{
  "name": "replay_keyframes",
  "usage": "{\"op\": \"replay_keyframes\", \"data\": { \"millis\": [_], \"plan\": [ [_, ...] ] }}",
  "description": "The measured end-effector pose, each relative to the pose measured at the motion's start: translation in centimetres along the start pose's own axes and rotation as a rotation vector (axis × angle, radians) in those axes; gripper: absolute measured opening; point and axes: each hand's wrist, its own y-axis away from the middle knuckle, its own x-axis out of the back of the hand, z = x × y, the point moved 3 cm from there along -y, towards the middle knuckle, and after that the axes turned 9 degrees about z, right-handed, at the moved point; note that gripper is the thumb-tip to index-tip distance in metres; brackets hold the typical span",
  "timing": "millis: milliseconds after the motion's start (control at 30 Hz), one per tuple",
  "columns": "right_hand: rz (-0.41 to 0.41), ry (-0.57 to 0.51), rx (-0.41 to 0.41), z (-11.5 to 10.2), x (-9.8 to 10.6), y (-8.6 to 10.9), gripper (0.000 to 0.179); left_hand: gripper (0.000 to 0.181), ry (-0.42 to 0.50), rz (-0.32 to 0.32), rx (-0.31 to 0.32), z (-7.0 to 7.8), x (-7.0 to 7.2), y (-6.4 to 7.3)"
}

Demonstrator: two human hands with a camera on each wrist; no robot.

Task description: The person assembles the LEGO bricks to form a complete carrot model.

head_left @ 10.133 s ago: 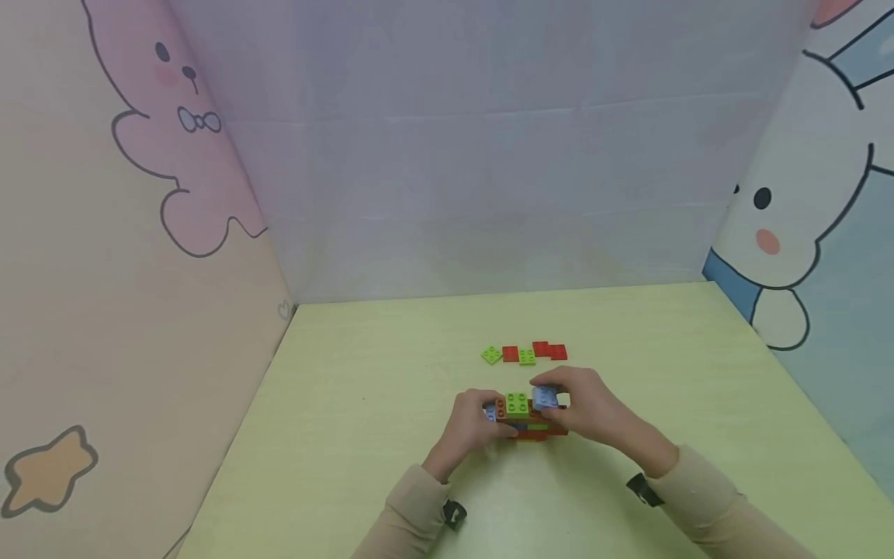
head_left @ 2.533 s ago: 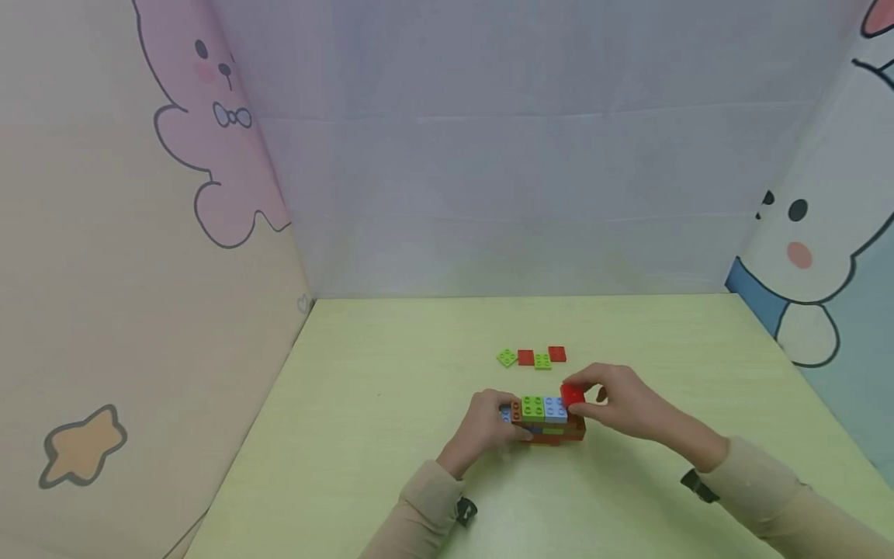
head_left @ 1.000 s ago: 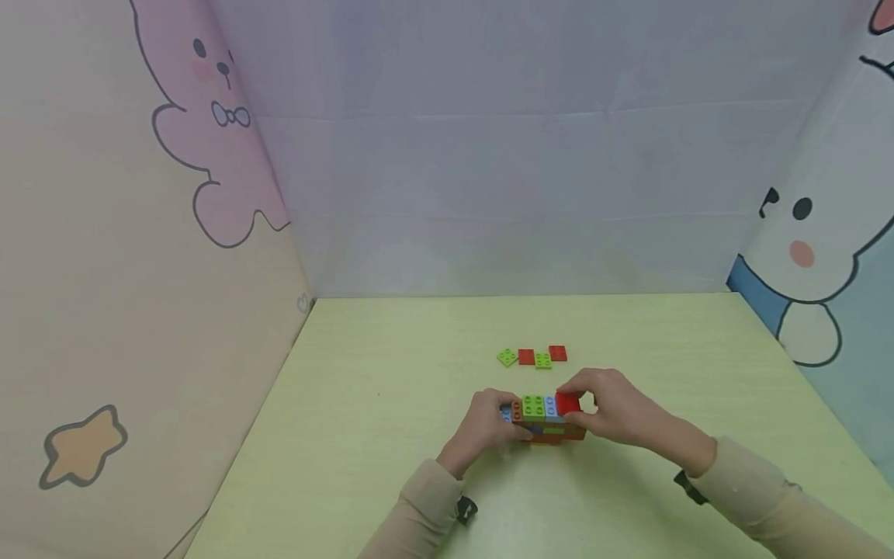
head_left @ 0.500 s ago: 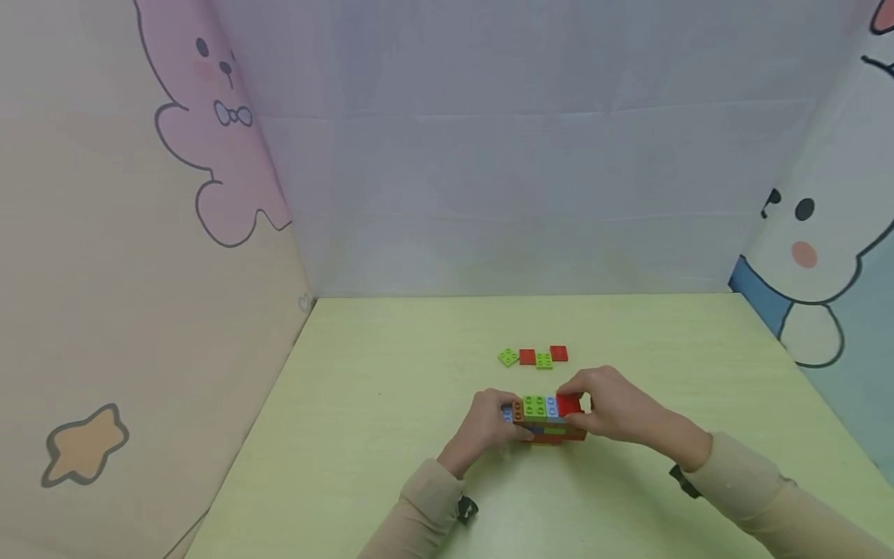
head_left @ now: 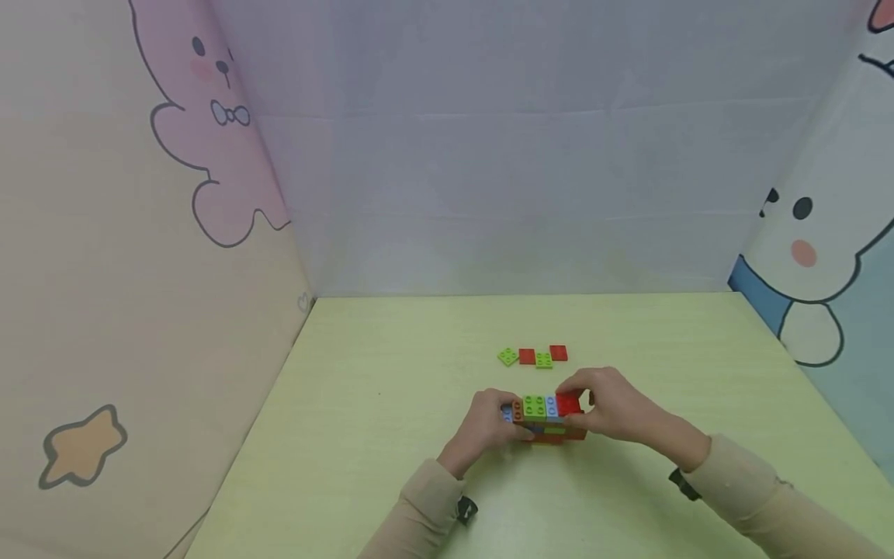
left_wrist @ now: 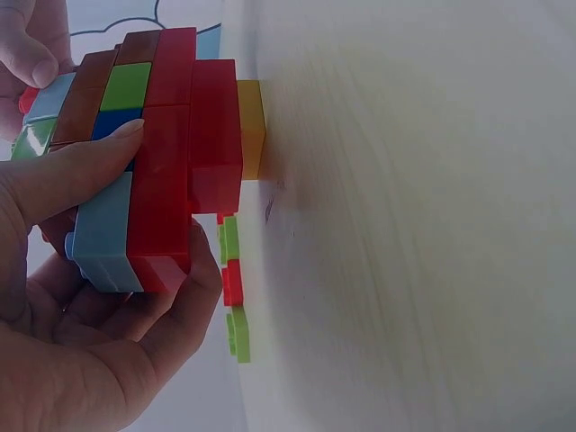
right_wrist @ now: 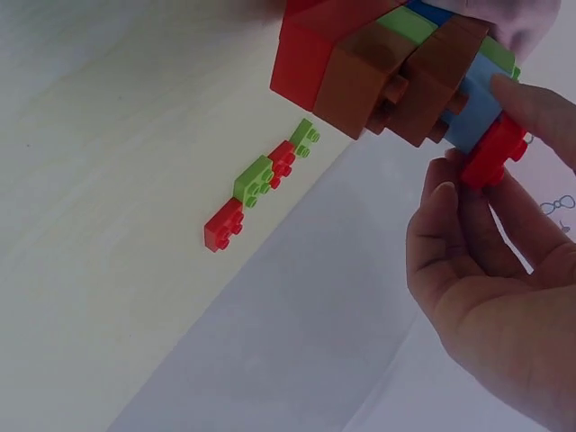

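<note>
A stepped stack of building bricks (left_wrist: pixel 163 162) stands on the table, in brown, red, green and blue over a yellow brick (left_wrist: pixel 251 130). My left hand (head_left: pixel 482 428) grips its left end, thumb along the near side and fingers round the far side. On top sit a green brick (head_left: pixel 534 407) and a light blue brick (right_wrist: pixel 477 97). My right hand (head_left: pixel 615 404) pinches a thin red brick (right_wrist: pixel 493 153) between thumb and fingers. That red brick lies against the light blue brick's studded top, over its right part, and one column of blue studs shows beside it.
Behind the stack lies a loose row of thin bricks: a turned green one (head_left: pixel 507 356), a red one (head_left: pixel 527 356), another green one (head_left: pixel 544 360) and another red one (head_left: pixel 559 353). Printed walls border the pale yellow table (head_left: pixel 391 349).
The light blue brick, earlier in my right hand, now sits on the stack. One red brick has left the row; my right hand brought it leftward onto the blue brick. My left hand keeps its grip.
</note>
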Motion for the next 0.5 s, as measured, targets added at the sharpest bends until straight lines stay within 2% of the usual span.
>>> {"op": "replay_keyframes", "data": {
  "millis": [200, 500],
  "plan": [
    [0.015, -0.026, -0.016, 0.61, -0.57, -0.08, 0.028, 0.032, 0.005, 0.009, -0.015, 0.06, 0.1, 0.11],
    [0.019, -0.073, -0.025, 0.97, -0.93, 0.0, 0.027, 0.031, 0.02, 0.003, -0.006, 0.15, 0.21, 0.22]
  ]
}}
